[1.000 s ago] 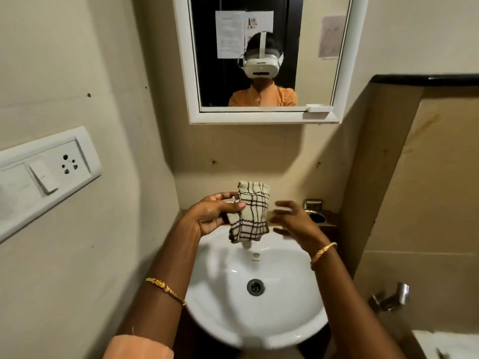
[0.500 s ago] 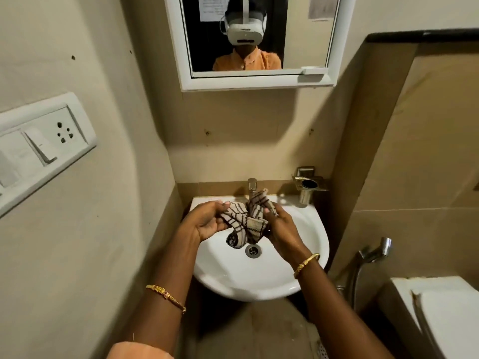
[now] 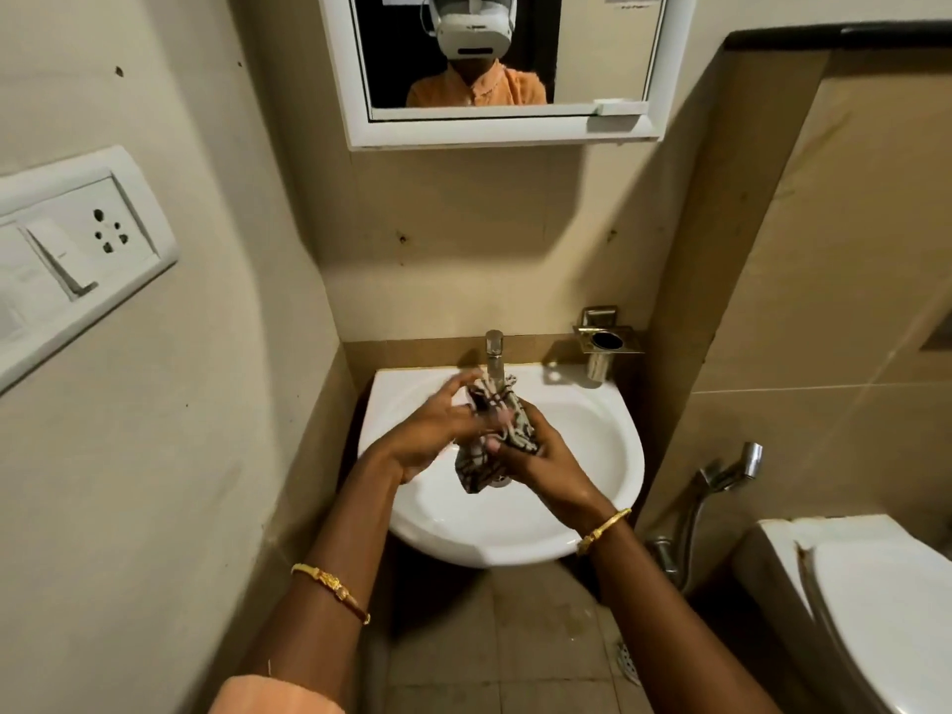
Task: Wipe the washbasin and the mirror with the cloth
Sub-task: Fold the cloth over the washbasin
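A checked cream-and-black cloth [image 3: 502,430] is bunched up over the white washbasin [image 3: 592,487], just below the chrome tap [image 3: 494,355]. My left hand [image 3: 432,435] grips the cloth from the left and my right hand [image 3: 536,461] grips it from the right; a tail of cloth hangs down toward the drain. The white-framed mirror [image 3: 597,54] hangs on the wall above the basin and reflects a person with a headset.
A metal holder [image 3: 608,345] is fixed to the wall right of the tap. A switch and socket plate [image 3: 77,260] sits on the left wall. A hand-spray hose [image 3: 721,481] and a white toilet [image 3: 876,610] stand at the right.
The cloth went from hanging flat in my left hand, held up, to being bunched between both hands low in the basin. The view has tilted downward.
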